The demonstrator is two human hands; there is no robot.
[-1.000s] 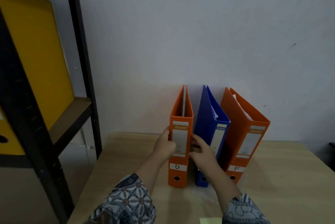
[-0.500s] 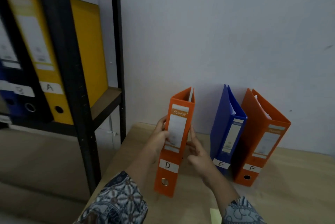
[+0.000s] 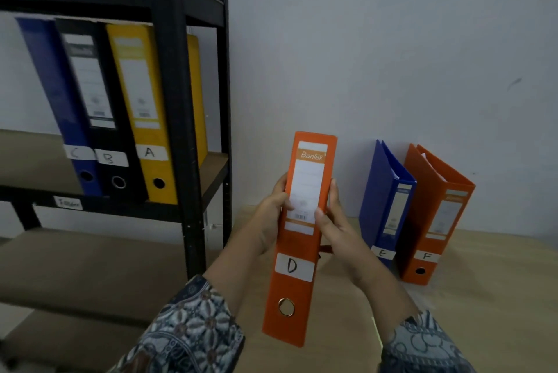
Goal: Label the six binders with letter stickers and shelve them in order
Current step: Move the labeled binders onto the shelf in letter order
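Since a second ago my view has swung left, so the black shelf rack now shows three binders in full. The orange D binder, which stood on the table against the blue one then, is now lifted clear of it, spine towards me and its top tipped slightly right.

On the shelf, the blue binder at the left carries a white sticker with what looks like C, though it is blurred. The black binder touching it reads B, and the yellow binder reads A. All three lean left. A small white tag on the rail below has writing I cannot make out.

The binder I hold says Bantex at the top of its spine label and D on its hand-lettered sticker, above a metal finger ring. Further right, against the wall, the blue E binder and the orange F binder stand touching on the table.

My left hand grips the D binder's left edge, thumb across the spine label. My right hand grips the right edge, thumb laid on the front. Both forearms reach up from patterned sleeves.
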